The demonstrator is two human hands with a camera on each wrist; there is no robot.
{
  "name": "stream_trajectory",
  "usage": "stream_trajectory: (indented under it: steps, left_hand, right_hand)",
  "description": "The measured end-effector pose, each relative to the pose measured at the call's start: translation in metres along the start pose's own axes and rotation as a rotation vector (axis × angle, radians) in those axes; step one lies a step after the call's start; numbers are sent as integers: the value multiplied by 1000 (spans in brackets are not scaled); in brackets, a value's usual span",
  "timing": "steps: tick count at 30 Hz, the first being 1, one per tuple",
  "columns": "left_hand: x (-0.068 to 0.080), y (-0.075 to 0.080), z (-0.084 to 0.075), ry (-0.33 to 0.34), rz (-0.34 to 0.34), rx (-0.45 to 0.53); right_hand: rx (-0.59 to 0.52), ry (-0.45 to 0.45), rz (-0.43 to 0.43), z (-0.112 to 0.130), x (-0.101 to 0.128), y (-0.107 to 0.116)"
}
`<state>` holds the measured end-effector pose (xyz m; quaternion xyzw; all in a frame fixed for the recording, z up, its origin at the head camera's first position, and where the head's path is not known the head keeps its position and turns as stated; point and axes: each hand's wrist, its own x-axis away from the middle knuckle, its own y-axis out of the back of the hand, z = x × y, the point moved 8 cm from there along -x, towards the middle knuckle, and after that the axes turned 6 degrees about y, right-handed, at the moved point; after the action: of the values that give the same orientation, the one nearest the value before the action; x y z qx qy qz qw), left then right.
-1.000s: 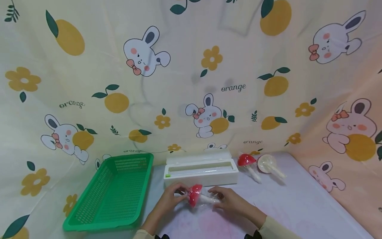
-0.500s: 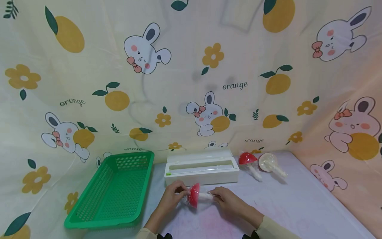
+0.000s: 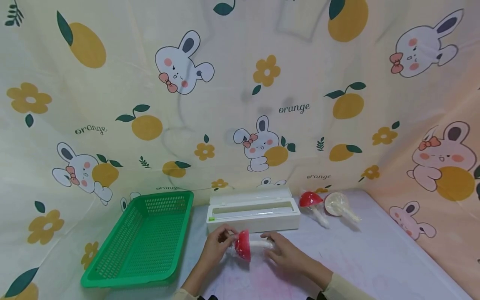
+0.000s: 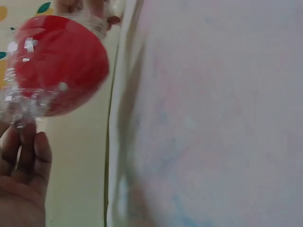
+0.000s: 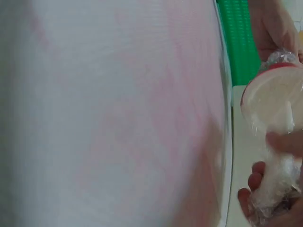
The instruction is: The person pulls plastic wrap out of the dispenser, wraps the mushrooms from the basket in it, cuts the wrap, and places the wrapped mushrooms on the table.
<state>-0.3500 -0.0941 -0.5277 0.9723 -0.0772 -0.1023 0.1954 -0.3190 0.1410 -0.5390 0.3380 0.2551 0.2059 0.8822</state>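
Observation:
A toy mushroom (image 3: 243,246) with a red cap and white stem is wrapped in clear plastic film, lying sideways between both hands over the table. My left hand (image 3: 216,246) pinches the bunched film at the top of the cap. On the other side, my right hand (image 3: 286,251) holds the stem end, its thumb and fingers around the wrapped stem. In the left wrist view, the round cap (image 4: 66,66) shows shiny creased film. The pale underside (image 5: 272,101) of the cap faces the right wrist camera, and film is crumpled at the stem's end.
A white cling film box (image 3: 255,223) with its lid up stands just behind the hands. Two more film-wrapped mushrooms lie at the back right, one cap-up (image 3: 310,200) and one showing its underside (image 3: 335,204). A green mesh basket (image 3: 150,239) stands on the left.
The film at the cap end is gathered further into the left fingers. The right fingers first closed in on the stem and now spread wider around it. The cap has turned slightly.

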Motion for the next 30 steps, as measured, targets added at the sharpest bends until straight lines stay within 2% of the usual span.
stream_trajectory:
  steps: [6, 8, 11, 13, 15, 19, 22, 30]
  left_hand:
    - [4, -3, -7, -59, 79, 46]
    - [6, -4, -11, -88, 128, 85]
    - [8, -5, -11, -83, 179, 125]
    - [8, -5, -8, -59, 161, 116]
    - [8, -4, -5, -22, 111, 87]
    - [8, -2, -5, -6, 12, 57]
    - [8, -2, -6, -6, -16, 64]
    - [7, -2, 1, 57, -66, 65]
  right_hand:
    - [31, 64, -191, 0, 2, 17]
    - [47, 68, -220, -1, 3, 20]
    - [59, 41, -214, -3, 2, 20]
    - [58, 33, -184, -3, 1, 18]
    - [45, 42, -156, -2, 0, 15]
    - [37, 45, -120, -1, -1, 11]
    - [44, 21, -96, -2, -1, 9]
    - [0, 24, -22, -5, 1, 3]
